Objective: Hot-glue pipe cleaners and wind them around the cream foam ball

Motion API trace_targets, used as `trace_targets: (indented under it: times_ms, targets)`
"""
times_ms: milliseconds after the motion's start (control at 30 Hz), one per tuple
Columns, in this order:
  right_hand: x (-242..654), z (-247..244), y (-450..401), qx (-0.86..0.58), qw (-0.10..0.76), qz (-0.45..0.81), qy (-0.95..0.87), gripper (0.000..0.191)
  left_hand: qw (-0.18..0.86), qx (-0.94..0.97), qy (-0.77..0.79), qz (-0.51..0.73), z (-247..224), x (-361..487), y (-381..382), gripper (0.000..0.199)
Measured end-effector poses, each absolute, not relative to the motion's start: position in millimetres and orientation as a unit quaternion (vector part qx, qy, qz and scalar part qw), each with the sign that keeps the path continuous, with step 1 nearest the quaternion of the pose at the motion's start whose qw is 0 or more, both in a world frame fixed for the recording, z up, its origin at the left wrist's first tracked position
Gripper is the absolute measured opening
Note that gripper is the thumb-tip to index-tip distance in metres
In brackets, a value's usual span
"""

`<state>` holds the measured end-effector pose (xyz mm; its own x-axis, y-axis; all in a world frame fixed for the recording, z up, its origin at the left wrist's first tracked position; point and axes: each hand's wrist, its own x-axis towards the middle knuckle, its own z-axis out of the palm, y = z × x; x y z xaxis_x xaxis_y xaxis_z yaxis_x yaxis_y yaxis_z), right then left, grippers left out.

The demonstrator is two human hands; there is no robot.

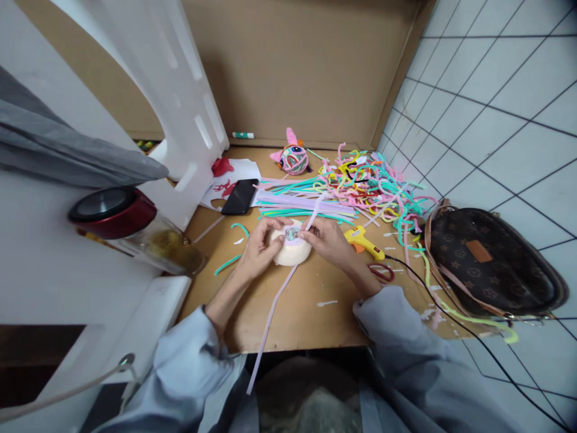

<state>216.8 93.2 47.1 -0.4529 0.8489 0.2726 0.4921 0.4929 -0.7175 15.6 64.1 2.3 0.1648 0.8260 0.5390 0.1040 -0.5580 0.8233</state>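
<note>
A cream-white roll [285, 255] with a patterned round centre is held between my two hands above the brown table. My left hand [262, 245] grips its left side, thumb on top. At its upper right, my right hand [328, 242] pinches a lilac pipe cleaner [271, 313], which stands up past the fingers; a long lilac length also comes out below the roll and hangs over the table's front edge. Behind the hands lies a bundle of straight lilac and teal pipe cleaners [306, 204]. Whether the two lilac lengths are one piece is hidden.
A tangled pipe cleaner heap [374, 186], a pink-eared figure [294, 159] and a black phone [240, 196] lie behind. Right are a yellow glue gun [366, 243] with black cord, red-handled scissors [381, 272] and a brown bag [491, 264]. A bottle [166, 243] stands left.
</note>
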Motion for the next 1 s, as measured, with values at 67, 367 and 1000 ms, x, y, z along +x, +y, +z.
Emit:
trace_targets:
  times_ms: [67,367,1000]
  targets:
    - [217.1,45.6,93.9,-0.415,0.319,0.283,-0.804,0.009,0.304,0.694,0.356,0.547,2.2,15.1,63.8,0.017]
    - [217.0,46.1,94.1,-0.411,0.321,0.297,-0.8,0.009,0.184,0.731,0.431,0.496,13.9,11.6,58.5,0.012]
    - [212.2,47.1,87.2,-0.427,0.313,0.258,-0.808,0.011,0.218,0.717,0.443,0.492,17.6,11.5,59.5,0.026]
